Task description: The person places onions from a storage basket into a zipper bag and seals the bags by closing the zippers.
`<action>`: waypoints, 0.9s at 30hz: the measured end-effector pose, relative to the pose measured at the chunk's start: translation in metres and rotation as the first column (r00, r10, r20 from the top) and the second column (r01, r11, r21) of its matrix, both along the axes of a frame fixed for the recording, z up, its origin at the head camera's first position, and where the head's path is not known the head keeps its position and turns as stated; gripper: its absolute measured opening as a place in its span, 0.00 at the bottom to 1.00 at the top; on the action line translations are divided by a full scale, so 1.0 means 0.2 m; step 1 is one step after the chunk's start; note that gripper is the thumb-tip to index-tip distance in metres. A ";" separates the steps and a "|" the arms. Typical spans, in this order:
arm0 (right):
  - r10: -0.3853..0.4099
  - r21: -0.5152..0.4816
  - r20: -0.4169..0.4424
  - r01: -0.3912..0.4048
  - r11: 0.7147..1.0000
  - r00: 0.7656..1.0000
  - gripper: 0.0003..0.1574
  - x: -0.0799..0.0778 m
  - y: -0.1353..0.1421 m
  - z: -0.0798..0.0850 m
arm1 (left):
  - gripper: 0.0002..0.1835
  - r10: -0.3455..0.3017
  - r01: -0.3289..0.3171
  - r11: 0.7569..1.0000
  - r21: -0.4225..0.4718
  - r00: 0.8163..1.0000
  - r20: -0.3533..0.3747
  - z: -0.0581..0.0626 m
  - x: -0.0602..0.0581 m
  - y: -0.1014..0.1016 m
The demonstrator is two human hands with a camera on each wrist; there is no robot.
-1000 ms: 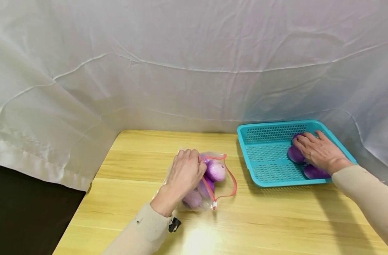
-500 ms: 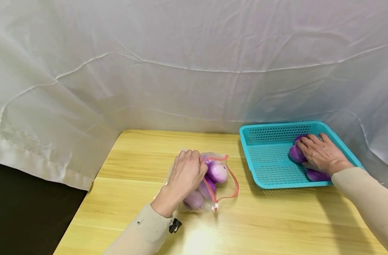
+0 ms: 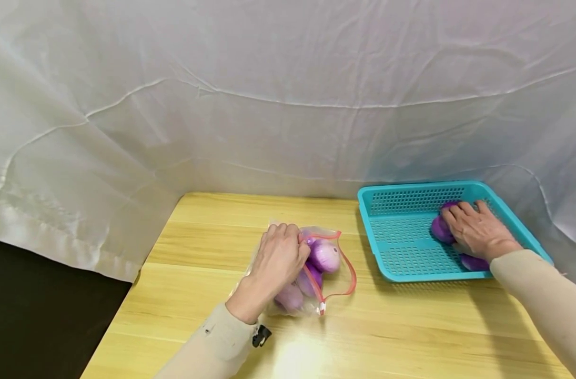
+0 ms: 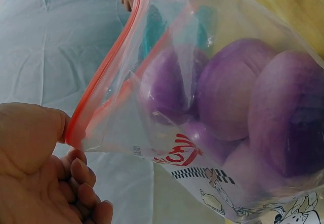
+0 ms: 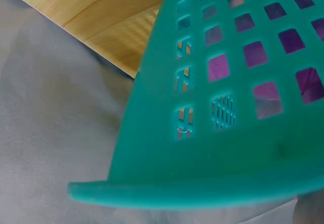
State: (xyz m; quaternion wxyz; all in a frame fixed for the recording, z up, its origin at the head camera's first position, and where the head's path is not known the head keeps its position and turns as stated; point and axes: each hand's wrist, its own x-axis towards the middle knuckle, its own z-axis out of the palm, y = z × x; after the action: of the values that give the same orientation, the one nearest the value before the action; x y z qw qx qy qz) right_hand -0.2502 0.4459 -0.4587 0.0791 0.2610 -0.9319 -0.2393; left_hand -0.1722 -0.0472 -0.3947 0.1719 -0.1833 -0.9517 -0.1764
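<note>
My left hand (image 3: 275, 263) pinches the edge of a clear zip bag (image 4: 121, 125) with a red seal strip. Its mouth gapes toward the right, with a white slider at the near corner. Several red onions (image 3: 325, 256) lie inside the bag, seen through the plastic in the left wrist view. At the right, my right hand (image 3: 479, 231) reaches into a turquoise basket (image 3: 369, 237), fingers curled over a red onion (image 3: 440, 230); the thumb is mostly hidden. Another onion (image 3: 474, 263) lies partly under that hand.
The wooden table (image 3: 174, 295) carries both bag and basket. A pale cloth (image 3: 269, 142) hangs behind it and down the left side. Basket holes fill much of the right wrist view, with purple showing through the mesh (image 5: 255, 54).
The view shifts slightly, moving everything a little to the right. My right hand settles lower over the onions, covering more of the near one. The left hand keeps its pinch on the bag.
</note>
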 end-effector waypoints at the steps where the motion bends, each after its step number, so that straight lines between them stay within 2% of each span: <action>1: 0.005 -0.007 -0.004 -0.005 1.000 1.000 0.56 0.00 0.00 0.00 | 0.05 0.001 -0.001 1.000 0.001 1.000 0.002 0.00 0.00 0.00; 14: 0.057 -0.118 -0.142 -0.074 0.990 0.988 0.51 -0.02 -0.04 -0.02 | 0.06 0.008 -0.008 1.000 -0.005 1.000 0.022 0.01 0.01 0.00; 19: 0.071 -0.146 -0.198 -0.101 0.984 0.978 0.60 -0.04 -0.08 -0.01 | 0.06 0.009 -0.008 1.000 -0.006 1.000 0.020 0.01 0.01 0.00; 27: 0.070 -0.223 -0.289 -0.138 0.965 0.955 0.62 -0.06 -0.14 0.02 | 0.07 0.004 -0.004 1.000 -0.009 1.000 0.003 0.01 0.01 0.00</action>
State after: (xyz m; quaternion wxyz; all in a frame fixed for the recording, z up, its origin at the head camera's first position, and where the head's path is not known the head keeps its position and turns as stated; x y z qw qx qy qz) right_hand -0.2612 0.4182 -0.4554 0.2530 0.2622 -0.9183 -0.1545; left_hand -0.1709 -0.0471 -0.3937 0.1698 -0.1818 -0.9532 -0.1719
